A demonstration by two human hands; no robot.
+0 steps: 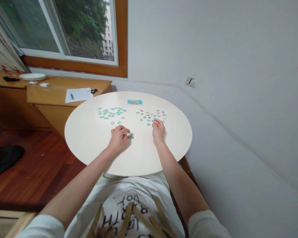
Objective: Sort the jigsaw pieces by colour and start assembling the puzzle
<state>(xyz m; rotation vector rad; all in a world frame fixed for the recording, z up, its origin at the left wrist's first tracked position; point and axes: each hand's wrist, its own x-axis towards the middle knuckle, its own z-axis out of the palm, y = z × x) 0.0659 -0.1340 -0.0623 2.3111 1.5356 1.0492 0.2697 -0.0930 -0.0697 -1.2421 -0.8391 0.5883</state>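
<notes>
Small jigsaw pieces lie on a round white table [86, 142]. At the table's middle, a small cluster of joined or bunched puzzle pieces [131, 136] sits against the fingertips of my left hand [119, 137], whose fingers are curled around its left side. Over the near edge of the right-hand group of loose pieces [148, 116], my right hand [159, 130] is closed in a pinch on what looks like a single puzzle piece [153, 121], mostly hidden by the fingers. Another group of mainly green-blue pieces [110, 114] is spread beyond my left hand.
A colourful picture card [134, 102] lies at the table's far side. To the left, a wooden desk [49, 94] holds a paper sheet [78, 95], a black item [94, 91] and a white plate [32, 76]. A wall [225, 82] with a socket [193, 83] rises close on the right.
</notes>
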